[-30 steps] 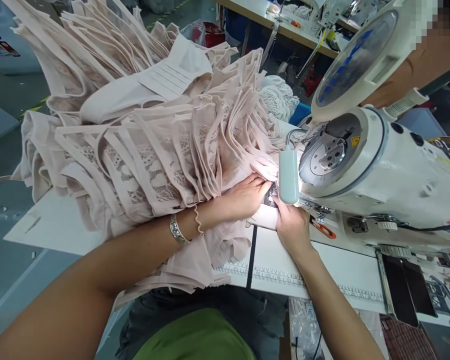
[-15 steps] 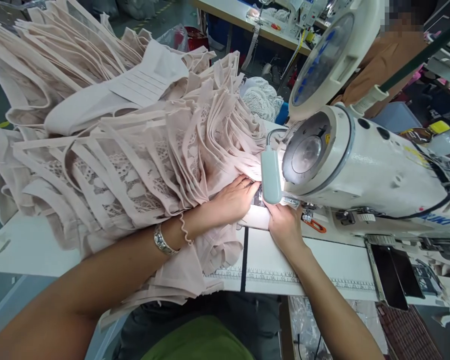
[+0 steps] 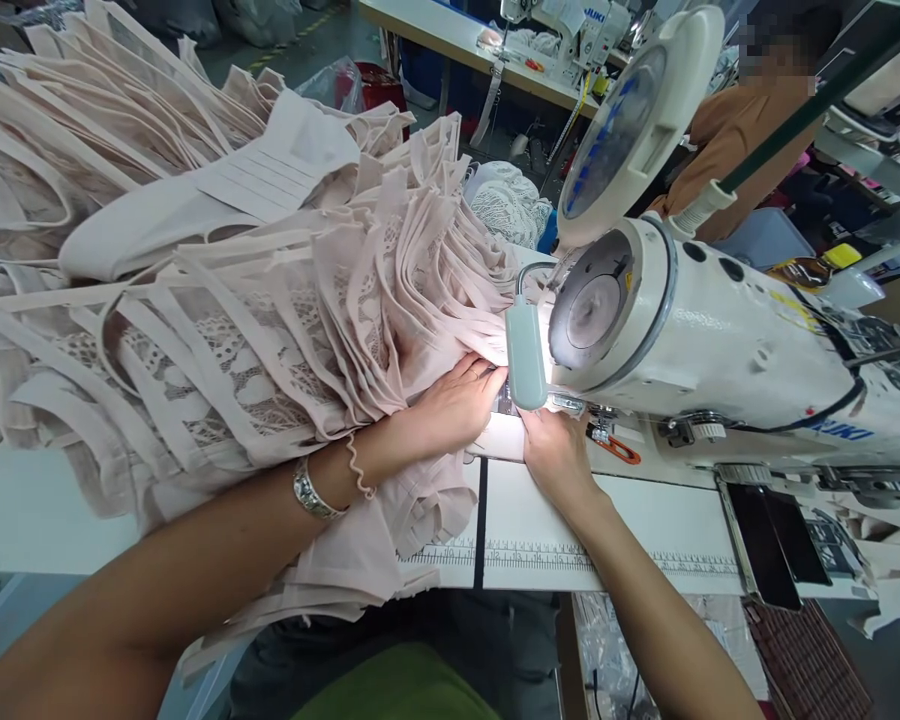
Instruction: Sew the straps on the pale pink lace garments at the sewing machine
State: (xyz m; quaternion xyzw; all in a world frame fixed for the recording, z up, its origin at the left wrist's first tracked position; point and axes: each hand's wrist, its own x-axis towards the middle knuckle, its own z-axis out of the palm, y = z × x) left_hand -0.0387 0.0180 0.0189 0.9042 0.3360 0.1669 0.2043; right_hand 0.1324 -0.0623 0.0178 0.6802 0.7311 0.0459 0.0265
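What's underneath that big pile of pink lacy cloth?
The white tabletop shows along the lower edge of the pile; whatever lies beneath its middle is covered by the fabric.

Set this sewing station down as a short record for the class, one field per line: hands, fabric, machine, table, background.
Left hand: on the pale pink fabric; left hand wears no glove
Right hand: near the needle area, fingertips partly hidden
Machine: white sewing machine, pale green case in front
Table: white, printed ruler strip
Background: person in brown
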